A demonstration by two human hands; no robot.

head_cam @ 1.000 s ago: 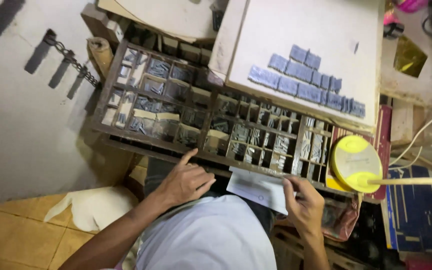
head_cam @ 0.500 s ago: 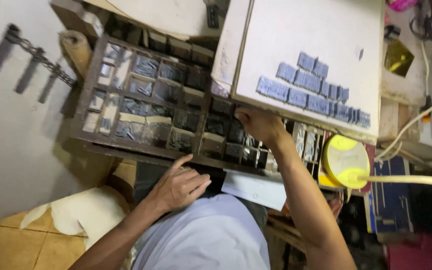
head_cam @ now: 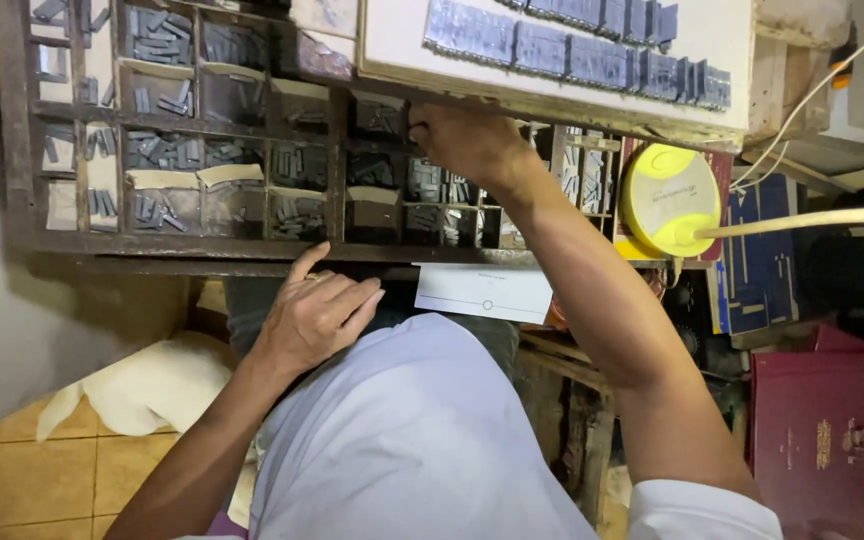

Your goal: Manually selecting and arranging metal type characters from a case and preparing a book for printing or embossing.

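A dark wooden type case [head_cam: 182, 245] with many small compartments of grey metal sorts lies in front of me. My right hand [head_cam: 462, 140] reaches into a middle compartment, its fingertips tucked under the edge of a white board [head_cam: 392, 40]. Rows of grey metal type blocks [head_cam: 572, 45] stand on that board. My left hand [head_cam: 317, 310] rests on my lap with loose fingers, its index finger touching the case's front rail, and nothing shows in it. A white paper card [head_cam: 482, 292] lies on my lap just below the case.
A round yellow object [head_cam: 667, 200] on a pale stick sits to the right of the case, beside a blue box [head_cam: 762, 260]. Dark red books [head_cam: 822, 430] are stacked at lower right. A white cloth [head_cam: 152, 385] lies on the tiled floor at left.
My right hand left the white card on my lap and went up into the type case. The left hand stayed near the front rail. The view moved closer.
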